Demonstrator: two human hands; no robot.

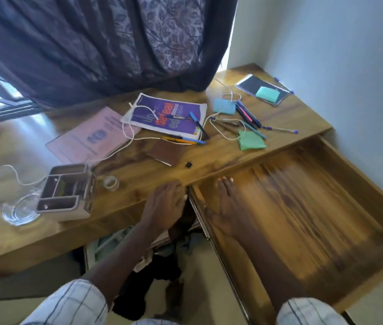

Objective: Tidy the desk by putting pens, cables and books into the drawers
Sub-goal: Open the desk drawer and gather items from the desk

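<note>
A wide wooden drawer (302,207) stands pulled out at the right, with nothing in it. My right hand (226,205) lies flat inside it, fingers straight, near its left wall. My left hand (164,202) rests on the desk's front edge with its fingers bent over the edge. On the desk lie a purple book (164,113), a pink booklet (92,137), a small brown notebook (164,152), a white cable (124,137) and several pens (247,116).
A grey organiser box (68,191), a glass dish (19,212) and a tape roll (110,182) sit at the desk's left. Teal and green cloth pieces (251,140) and a dark tablet (263,89) lie at the right. A curtain (106,43) hangs behind; clutter sits under the desk.
</note>
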